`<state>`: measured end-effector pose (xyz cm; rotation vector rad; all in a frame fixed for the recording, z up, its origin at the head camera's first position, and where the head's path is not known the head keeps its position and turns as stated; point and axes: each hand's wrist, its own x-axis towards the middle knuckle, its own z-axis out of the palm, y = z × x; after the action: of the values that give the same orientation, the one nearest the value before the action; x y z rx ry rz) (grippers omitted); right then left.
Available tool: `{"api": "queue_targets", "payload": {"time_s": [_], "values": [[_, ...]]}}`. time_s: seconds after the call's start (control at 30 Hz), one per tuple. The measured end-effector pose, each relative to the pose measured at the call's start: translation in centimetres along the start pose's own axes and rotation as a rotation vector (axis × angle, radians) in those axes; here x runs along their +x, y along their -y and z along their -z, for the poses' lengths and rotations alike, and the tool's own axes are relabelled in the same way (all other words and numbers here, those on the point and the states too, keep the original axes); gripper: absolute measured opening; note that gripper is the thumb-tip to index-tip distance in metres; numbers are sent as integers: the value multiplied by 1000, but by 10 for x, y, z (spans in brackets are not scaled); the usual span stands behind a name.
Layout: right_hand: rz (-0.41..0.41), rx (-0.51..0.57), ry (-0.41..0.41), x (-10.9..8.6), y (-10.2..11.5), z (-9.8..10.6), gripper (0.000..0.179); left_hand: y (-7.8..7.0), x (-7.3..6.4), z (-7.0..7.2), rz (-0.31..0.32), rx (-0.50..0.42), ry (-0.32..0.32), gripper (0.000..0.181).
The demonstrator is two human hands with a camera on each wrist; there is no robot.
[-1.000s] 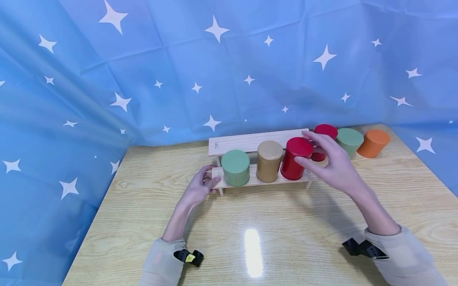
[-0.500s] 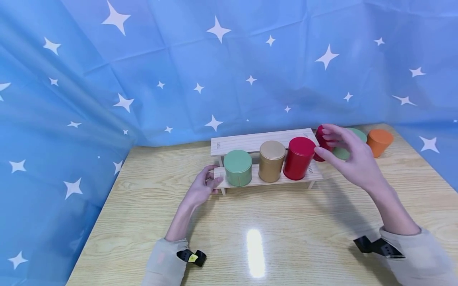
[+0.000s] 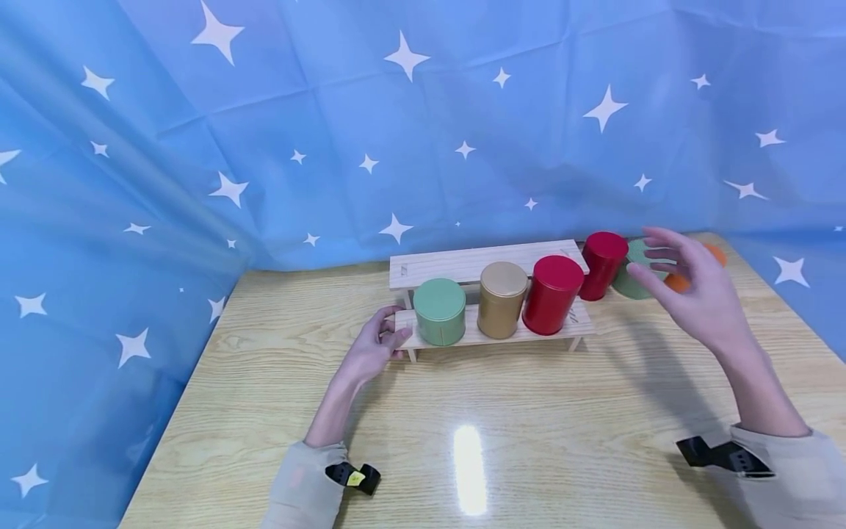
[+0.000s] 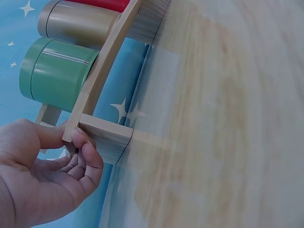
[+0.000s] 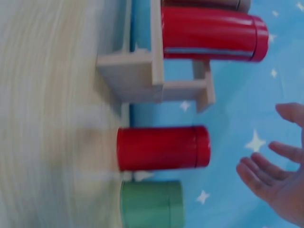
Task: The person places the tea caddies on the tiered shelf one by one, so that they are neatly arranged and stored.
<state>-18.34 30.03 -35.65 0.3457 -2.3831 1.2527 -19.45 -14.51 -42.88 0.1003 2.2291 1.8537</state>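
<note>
The two-tier wooden shelf (image 3: 456, 268) stands at the centre of the head view; its long axis runs across the frame, the right end slightly higher, and its lower tier faces you. On that tier, from left to right, stand a squat green canister (image 3: 439, 312), a gold canister (image 3: 502, 301) and a red canister (image 3: 554, 295), all upright, lids up, long axes vertical. Your left hand (image 3: 370, 349) pinches the tier's left end between thumb and fingers. A light, level pinch should serve best here: pressing down or pulling could tip the shelf or slide the canisters.

Beyond the shelf's right end, a second red canister (image 3: 603, 268) stands upright, with a second green canister (image 5: 151, 204) beside it and an orange canister (image 3: 716, 253) farther right, partly hidden. Your right hand (image 3: 700, 294), fingers spread and gripping nothing, overlaps these last two in the head view. It is probably best carried high, since a brushed rim could topple a canister. All rests on a wood-grain table (image 3: 264, 382) before a starred blue cloth (image 3: 330, 110).
</note>
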Motion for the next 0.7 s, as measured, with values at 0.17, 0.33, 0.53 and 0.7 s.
{"api": "queue_targets", "payload": {"time_s": [0.17,0.33,0.53,0.7], "values": [[-44,-32,-22,-2,-15,11,56,0,0,1,-2,-12,5,56],[-82,-56,-44,-4,-29,21,55,0,0,2,1,-15,8,56],[-152,-121,-51,-5,-45,34,58,0,-1,1,-4,-3,1,58],[-244,-164,-59,-3,-58,40,62,1,0,1,-16,2,0,58]]}}
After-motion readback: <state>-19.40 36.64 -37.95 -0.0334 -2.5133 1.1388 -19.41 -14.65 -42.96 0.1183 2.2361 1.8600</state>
